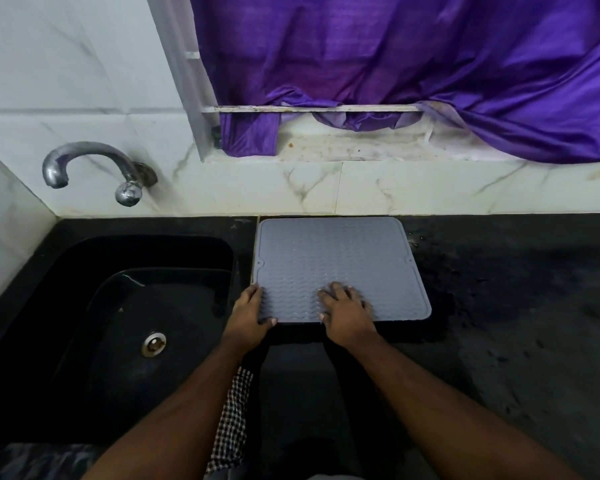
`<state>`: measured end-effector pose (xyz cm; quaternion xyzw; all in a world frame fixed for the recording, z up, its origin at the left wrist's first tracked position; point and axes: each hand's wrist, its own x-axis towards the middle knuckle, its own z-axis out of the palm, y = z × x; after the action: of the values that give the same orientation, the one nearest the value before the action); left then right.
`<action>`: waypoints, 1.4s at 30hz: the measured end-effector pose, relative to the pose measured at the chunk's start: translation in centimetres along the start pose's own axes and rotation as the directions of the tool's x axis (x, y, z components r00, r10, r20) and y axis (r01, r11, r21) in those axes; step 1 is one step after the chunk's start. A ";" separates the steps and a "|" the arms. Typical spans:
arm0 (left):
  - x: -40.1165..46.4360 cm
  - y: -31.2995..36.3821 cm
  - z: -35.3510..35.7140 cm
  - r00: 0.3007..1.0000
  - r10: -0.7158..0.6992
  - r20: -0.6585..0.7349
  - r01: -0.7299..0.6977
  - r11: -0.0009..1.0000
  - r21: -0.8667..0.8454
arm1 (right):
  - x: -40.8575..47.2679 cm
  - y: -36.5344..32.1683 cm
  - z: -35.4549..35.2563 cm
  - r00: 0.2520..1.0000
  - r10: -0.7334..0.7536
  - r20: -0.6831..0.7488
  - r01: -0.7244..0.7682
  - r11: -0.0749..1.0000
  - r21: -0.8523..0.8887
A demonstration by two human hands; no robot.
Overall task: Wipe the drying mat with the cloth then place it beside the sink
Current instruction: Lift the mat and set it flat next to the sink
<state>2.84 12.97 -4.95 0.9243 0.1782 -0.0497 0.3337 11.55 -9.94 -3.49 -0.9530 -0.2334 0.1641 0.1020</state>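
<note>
A grey ribbed drying mat (pixel 336 258) lies flat on the black counter, right next to the sink (pixel 84 258). My left hand (pixel 252 315) grips the mat's near left corner, thumb under the edge and fingers on top. Flat on the mat's near edge rests my right hand (pixel 347 313), palm down with fingers spread. A black-and-white checked cloth (pixel 232 424) hangs below my left forearm at the counter's front edge; neither hand touches it.
The black sink has a steel drain (pixel 154 344), and a chrome tap (pixel 94 168) sticks out of the tiled wall above it. A purple curtain (pixel 413 71) drapes over the window ledge behind. The black counter (pixel 516 289) stretches to the right of the mat.
</note>
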 end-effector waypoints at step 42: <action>-1.0 0.2 0.5 0.984 -0.007 -0.178 0.010 1.000 0.018 | 1.4 -1.4 -2.7 0.979 0.028 0.201 -0.022 0.999 -0.033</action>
<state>2.03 12.25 -5.00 0.9273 0.2109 0.0302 0.3076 13.11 -8.37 -1.02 -0.9358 -0.2329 0.2575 0.0610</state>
